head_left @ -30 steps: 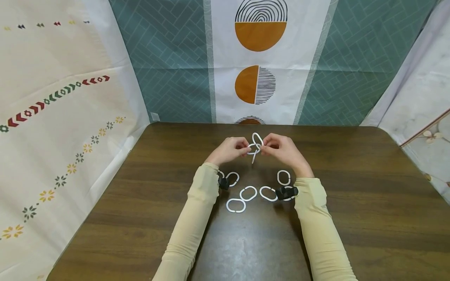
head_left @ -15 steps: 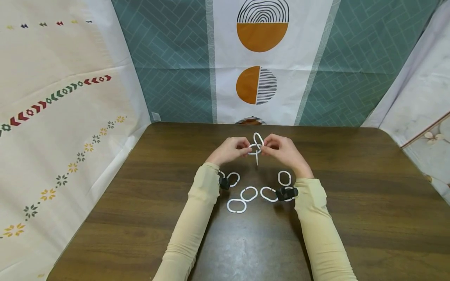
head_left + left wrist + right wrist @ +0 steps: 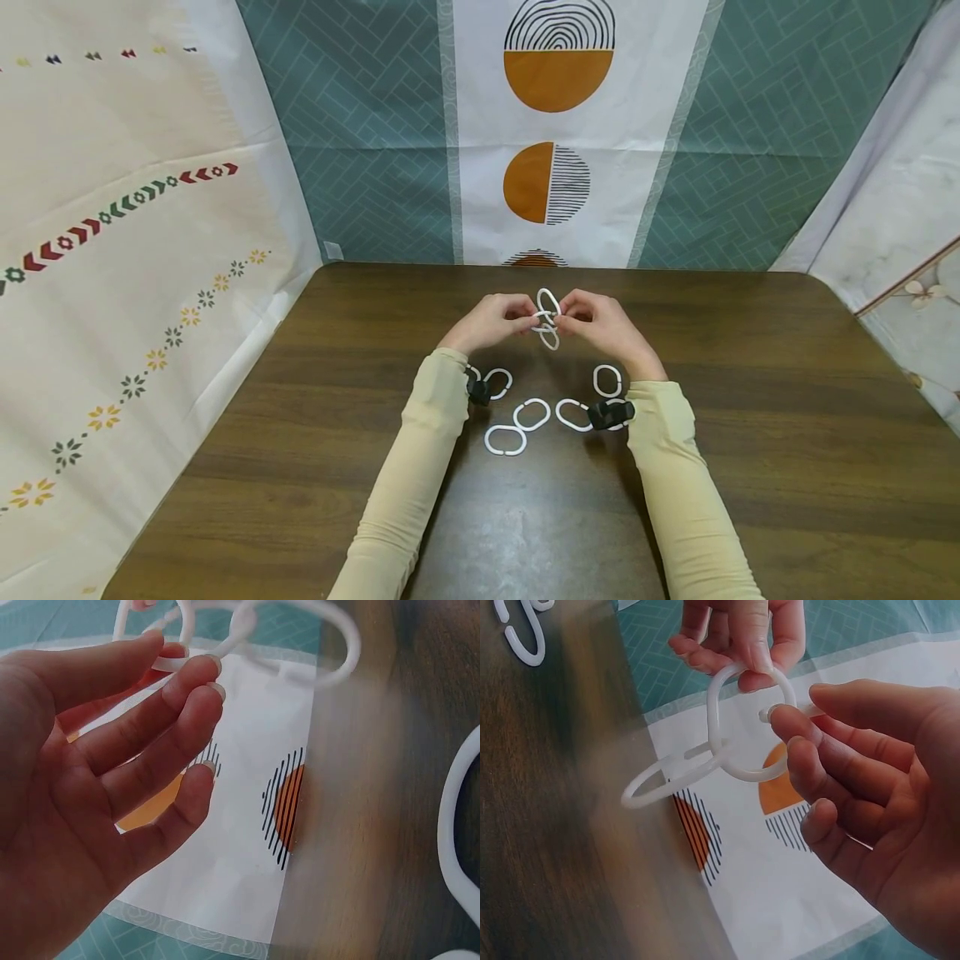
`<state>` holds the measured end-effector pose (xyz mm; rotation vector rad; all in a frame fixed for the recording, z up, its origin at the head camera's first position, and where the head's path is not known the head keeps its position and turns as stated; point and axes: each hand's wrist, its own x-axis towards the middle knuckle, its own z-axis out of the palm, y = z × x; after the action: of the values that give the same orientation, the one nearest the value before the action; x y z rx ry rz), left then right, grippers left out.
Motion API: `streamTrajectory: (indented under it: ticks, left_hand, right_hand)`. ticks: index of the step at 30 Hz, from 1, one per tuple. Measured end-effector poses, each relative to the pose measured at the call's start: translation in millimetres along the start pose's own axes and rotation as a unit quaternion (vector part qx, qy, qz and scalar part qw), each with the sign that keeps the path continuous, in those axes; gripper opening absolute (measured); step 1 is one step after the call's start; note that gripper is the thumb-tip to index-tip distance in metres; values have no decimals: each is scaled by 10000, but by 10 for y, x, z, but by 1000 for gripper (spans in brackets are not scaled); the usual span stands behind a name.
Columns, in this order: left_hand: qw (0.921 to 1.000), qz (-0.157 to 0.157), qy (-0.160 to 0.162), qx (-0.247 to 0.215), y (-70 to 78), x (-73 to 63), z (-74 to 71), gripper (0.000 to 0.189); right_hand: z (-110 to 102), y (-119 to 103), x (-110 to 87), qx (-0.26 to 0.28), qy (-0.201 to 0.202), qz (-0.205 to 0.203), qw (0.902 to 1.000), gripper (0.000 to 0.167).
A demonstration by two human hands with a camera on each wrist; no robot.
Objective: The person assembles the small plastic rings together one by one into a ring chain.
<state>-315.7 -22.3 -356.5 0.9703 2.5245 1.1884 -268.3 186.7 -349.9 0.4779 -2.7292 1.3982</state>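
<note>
Over the far part of the table, my left hand [image 3: 491,321] pinches a white plastic C-shaped chain link [image 3: 714,712] between thumb and fingers. A second white link [image 3: 660,797] hangs looped through that one. My right hand [image 3: 600,325] pinches a third white link [image 3: 539,300], which stands up above the others in the head view. In the right wrist view its end [image 3: 764,715] pokes out past my right fingertips, inside the outline of the left-held link; my hand hides most of the rest. The other fingers of both hands are loosely bent.
Several loose white links lie on the brown wooden table [image 3: 247,467], among them one link [image 3: 487,442] nearest me and another link [image 3: 619,383] by the right wrist. Black wrist cameras [image 3: 477,390] partly cover some links. A patterned cloth [image 3: 480,125] hangs behind the table.
The hanging link has swung from edge-on to showing its loop. The link in my right hand has dipped slightly. Both hands stay nearly in place.
</note>
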Motion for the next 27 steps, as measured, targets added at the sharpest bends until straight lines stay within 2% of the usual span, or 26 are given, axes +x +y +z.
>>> streamTrajectory:
  ticks: [15, 21, 27]
  left_hand:
    - [9998, 14, -158, -79, -11, -8, 13, 13]
    - [9998, -21, -80, -193, -16, -6, 4, 13]
    - [9998, -66, 38, -209, -19, -3, -12, 13]
  right_hand:
    - [10, 47, -12, -203, -214, -157, 9994, 10]
    - [-15, 34, -16, -273, -71, -221, 9994, 13]
    - [-33, 2, -10, -452, 266, -356, 9980, 15]
